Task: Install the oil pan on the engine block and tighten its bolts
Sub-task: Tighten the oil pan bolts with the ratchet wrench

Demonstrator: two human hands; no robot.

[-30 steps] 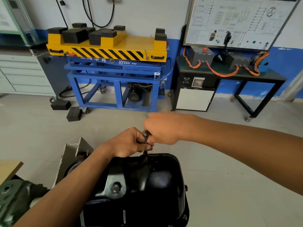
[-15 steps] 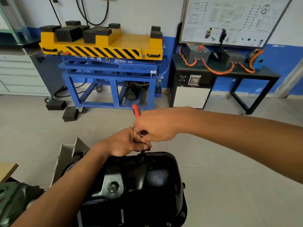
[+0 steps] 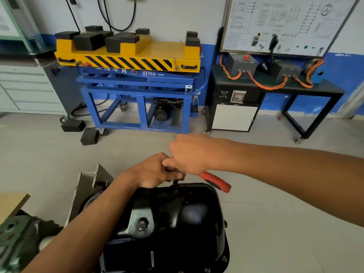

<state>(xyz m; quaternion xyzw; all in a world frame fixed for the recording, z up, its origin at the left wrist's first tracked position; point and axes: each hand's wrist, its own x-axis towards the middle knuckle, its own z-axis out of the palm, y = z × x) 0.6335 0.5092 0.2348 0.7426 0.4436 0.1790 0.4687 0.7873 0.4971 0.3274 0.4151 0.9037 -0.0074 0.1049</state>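
The black oil pan (image 3: pixel 177 223) was found low in the middle of the view, with its bottom turned upward and its rim laid on what was judged to be the engine block, which was mostly hidden under it. Some bolts (image 3: pixel 224 258) were already seated along the near right edge of the rim, so the pan was judged to be in place and the work to be at the tightening step. At the far edge of the pan a wrench (image 3: pixel 215 182) with a red handle was held by both hands. The fingers of the left hand (image 3: pixel 157 170) were curled closely round the top of the tool, just above a short dark shaft (image 3: pixel 175 182) that went down to the rim. This hold was probably chosen so that the socket was pressed straight onto the bolt and could not slip off. The right hand (image 3: pixel 191 152) was closed round the handle, whose red end stuck out to the right, so that the turning force could be given from there. The bolt under the shaft could not be seen. A large plug (image 3: pixel 141 225) on the bottom of the pan was left untouched.
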